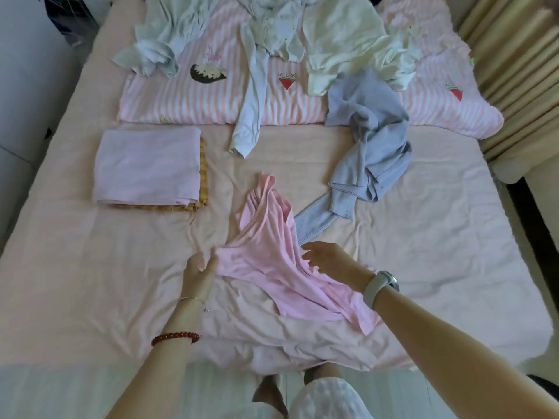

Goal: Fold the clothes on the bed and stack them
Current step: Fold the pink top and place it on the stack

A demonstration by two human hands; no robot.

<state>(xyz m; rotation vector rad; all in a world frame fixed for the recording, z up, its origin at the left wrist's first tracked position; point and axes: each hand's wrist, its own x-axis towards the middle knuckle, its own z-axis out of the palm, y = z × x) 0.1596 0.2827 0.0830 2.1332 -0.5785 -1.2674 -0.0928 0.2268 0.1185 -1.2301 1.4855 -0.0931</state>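
Pink-sheeted bed (423,231) filling the view, curtain (511,71) along the far right, striped quilt (187,101) across the far half. Heaped on that quilt: pale blue clothes (163,40) far left, a cream top (348,34) far right, a white sleeve (251,116) trailing toward the near side. Right of centre, a grey sweater (369,146), crumpled, one cuff reaching nearly to the pink top. On the left, a finished stack (148,164): lilac piece folded square over a yellow checked one, only the checked edges showing.

Near centre, pink top (272,261), bunched and twisted, one end pointing to the far side, the other spilling to the near right. Left hand (199,267) pinching its left edge between thumb and fingers. Right hand (329,258) spread, fingers loose, hovering just over the right side of the same top, possibly brushing it; contact hard to judge. So: garment lying between the two hands, held on one side only.

Likely troubles from here, as a guess:
- Pulling from the left alone could drag the whole top sideways instead of flattening it, leaving the twist in.
- Thin, slippery-looking cloth could slide out of a light pinch.
- Grey cuff so near could get caught up under the top when spread.
- Rumpled sheet beneath could give a crooked fold, and a lopsided stack later.
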